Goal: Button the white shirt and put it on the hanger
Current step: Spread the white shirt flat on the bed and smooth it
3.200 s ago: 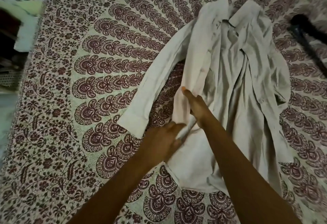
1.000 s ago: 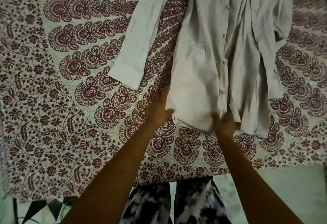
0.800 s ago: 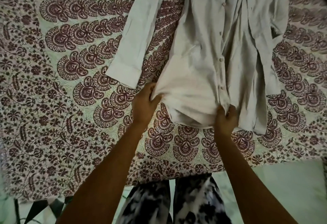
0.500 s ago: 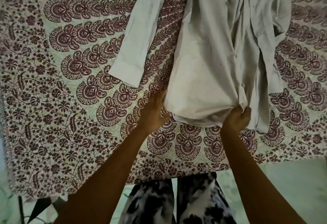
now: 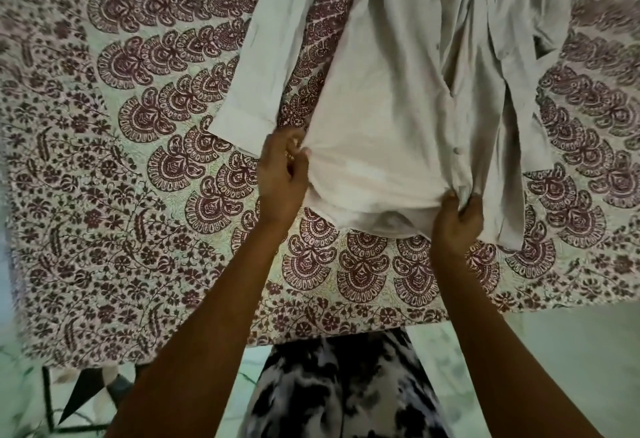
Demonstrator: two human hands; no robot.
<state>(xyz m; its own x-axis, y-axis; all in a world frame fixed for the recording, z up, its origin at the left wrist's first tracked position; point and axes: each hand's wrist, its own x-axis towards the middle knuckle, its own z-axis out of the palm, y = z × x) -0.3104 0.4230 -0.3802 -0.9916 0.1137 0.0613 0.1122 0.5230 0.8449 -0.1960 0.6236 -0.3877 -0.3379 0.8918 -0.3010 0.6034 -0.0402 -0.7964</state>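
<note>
The shirt is lying on the bedspread, reaching from its far edge — where the collar end is running out of view — down toward the near edge, a little right of the middle. Both hands are gripping its hem end. The left hand is bunching the cloth at the left side of the hem, fingers curled round a fold, just beside the cuff of the sleeve that is lying spread to the left. The right hand is clutching the hem at the foot of the button strip, fingers curled into the cloth, with one button showing just above it. Between the hands the hem is sagging in a shallow curve — lifted slightly off the bedspread. The front is lying unbuttoned, the other panel hanging in folds to the right of the right hand. Below the near edge, patterned trousers and pale floor are showing.
</note>
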